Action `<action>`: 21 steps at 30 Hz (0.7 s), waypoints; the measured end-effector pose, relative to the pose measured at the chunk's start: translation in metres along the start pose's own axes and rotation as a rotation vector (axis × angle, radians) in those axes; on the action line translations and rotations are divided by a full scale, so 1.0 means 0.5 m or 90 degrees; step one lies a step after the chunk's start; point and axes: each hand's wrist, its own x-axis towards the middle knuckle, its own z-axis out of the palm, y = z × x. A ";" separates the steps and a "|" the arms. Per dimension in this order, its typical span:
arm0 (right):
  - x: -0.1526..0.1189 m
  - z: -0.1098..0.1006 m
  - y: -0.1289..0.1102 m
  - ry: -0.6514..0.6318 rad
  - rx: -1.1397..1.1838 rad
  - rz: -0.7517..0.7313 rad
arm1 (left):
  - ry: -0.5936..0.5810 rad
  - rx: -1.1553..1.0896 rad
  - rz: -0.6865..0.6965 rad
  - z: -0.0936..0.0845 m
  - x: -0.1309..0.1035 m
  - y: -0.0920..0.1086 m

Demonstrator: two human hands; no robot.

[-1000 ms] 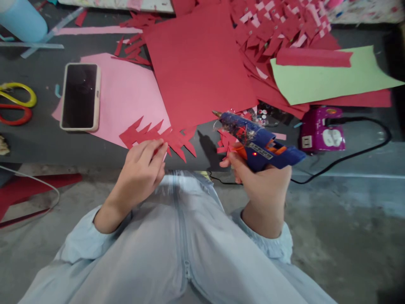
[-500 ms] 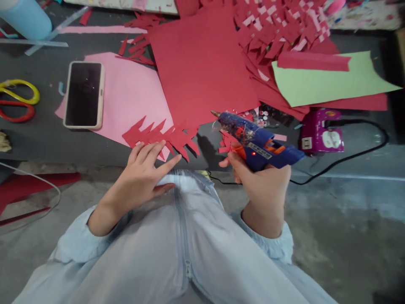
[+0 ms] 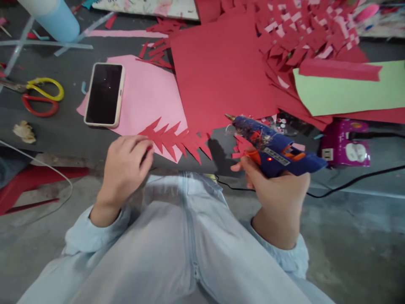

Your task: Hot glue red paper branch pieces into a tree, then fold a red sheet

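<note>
A blue glue gun (image 3: pixel 268 143) with a small red light is held in my right hand (image 3: pixel 275 185), its metal nozzle pointing up and left above the table's front edge. My left hand (image 3: pixel 126 162) is at the left end of a jagged red paper strip (image 3: pixel 177 139), its fingers curled with thumb and fingertips close together; a bit of red shows at the fingertips, too small to make out. The strip lies partly on pink paper (image 3: pixel 148 93) and reaches the lower edge of a large red sheet (image 3: pixel 221 71).
A phone (image 3: pixel 104 95) and scissors (image 3: pixel 44 97) lie at the left, near a blue bottle (image 3: pixel 60 21). Woven red and pink paper (image 3: pixel 303 29) is piled at the back right. Green paper (image 3: pixel 351 93) and a purple box (image 3: pixel 344 145) with a black cord are at the right.
My left hand has moved left off the middle of the strip, and its spread fingers have curled in. The glue gun stays in my right hand. The camera view has shifted left.
</note>
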 end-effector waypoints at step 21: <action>0.003 0.011 0.013 -0.003 -0.040 0.023 | -0.012 0.049 -0.109 0.045 0.058 -0.014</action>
